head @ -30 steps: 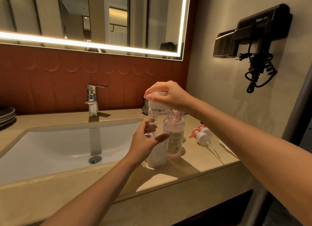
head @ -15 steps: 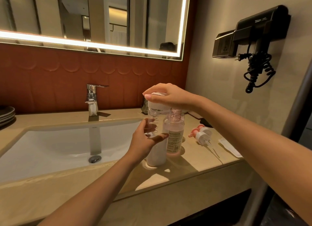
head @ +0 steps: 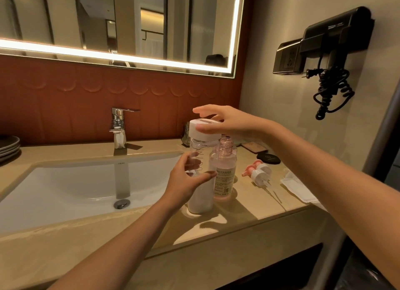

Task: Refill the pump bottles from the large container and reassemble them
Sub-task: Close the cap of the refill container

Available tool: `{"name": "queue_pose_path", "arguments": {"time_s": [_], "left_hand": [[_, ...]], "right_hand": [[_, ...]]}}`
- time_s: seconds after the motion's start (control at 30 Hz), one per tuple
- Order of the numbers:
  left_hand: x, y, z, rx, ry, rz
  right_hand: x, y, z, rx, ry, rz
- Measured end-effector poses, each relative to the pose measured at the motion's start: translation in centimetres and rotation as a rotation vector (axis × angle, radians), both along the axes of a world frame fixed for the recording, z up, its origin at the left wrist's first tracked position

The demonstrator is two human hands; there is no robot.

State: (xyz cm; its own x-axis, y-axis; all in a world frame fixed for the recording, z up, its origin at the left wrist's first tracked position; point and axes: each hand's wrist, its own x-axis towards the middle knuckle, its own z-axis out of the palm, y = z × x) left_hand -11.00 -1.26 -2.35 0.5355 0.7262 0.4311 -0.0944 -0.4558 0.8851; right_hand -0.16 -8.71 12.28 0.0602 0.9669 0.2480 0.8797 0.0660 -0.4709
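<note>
On beige stone counter (head: 249, 214), right of white sink (head: 65, 188): grips tall clear plastic bottle of white liquid (head: 200, 196) with curled left hand (head: 184, 181); spreads near-straight right hand (head: 227, 123) over round white cap (head: 202, 130), thumb touching its side.

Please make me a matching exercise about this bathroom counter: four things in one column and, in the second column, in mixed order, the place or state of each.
1. white cap
2. pink bottle
3. pump heads
4. hair dryer

A. lying on the counter
B. mounted on the wall
C. on the tall bottle, under the right hand
D. standing open, without pump

Pairs: 1-C, 2-D, 3-A, 4-B
</note>
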Motion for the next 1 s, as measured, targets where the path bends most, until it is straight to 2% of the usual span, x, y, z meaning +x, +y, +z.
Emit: {"name": "queue_pose_path", "arguments": {"time_s": [0.17,0.37,0.63,0.8,1.0], "left_hand": [[0.1,0.1,-0.1,0.002,0.006,-0.003],[0.0,-0.1,0.1,-0.013,0.003,-0.004],[-0.1,-0.2,0.2,-0.011,0.005,0.002],[0.0,-0.1,0.0,-0.016,0.005,-0.010],[0.0,0.2,-0.1,-0.010,-0.007,-0.002]], "right_hand": [[0.5,-0.5,0.8,-0.044,0.113,0.013],[-0.2,0.0,-0.2,0.050,-0.002,-0.087],[-0.8,-0.1,1.3,-0.108,-0.089,-0.073],[-1.3,0.2,-0.3,0.033,-0.128,-0.164],[-1.4,-0.4,1.3,-0.138,-0.117,-0.089]]}}
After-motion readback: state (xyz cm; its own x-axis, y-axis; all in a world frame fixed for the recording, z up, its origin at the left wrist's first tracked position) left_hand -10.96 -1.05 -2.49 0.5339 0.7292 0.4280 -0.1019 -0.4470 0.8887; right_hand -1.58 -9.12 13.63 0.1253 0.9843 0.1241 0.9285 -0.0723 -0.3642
